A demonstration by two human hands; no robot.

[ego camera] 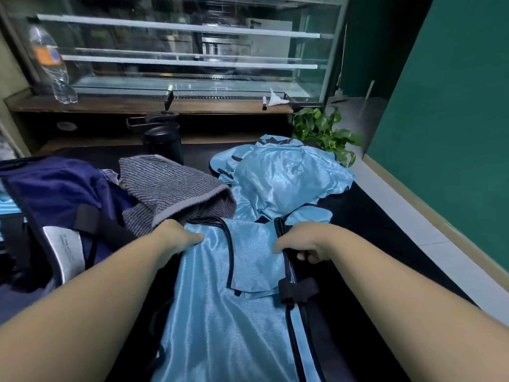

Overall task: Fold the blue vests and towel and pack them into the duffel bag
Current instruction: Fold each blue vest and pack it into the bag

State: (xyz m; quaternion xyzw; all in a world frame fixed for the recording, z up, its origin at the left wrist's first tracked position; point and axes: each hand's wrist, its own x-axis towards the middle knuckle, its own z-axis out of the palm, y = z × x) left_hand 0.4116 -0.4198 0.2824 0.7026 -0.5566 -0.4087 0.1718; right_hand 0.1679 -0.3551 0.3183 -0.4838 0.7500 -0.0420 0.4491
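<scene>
A light blue vest (220,312) with black trim lies spread flat on the dark table in front of me. My left hand (179,235) grips its upper left corner. My right hand (303,244) pinches its upper right edge at the black trim, thumb on top. Beyond it lies a crumpled heap of blue vests (278,177). A grey striped towel (170,188) sits bunched to the left of that heap. The navy duffel bag (55,205) with black straps lies at the far left, partly under the towel.
A black flask (162,139) stands behind the towel. A clear water bottle (52,64) stands on the wooden ledge before a glass display case. A green potted plant (325,130) sits at the table's far right corner. The table edge (399,230) runs along the right, beside a green wall.
</scene>
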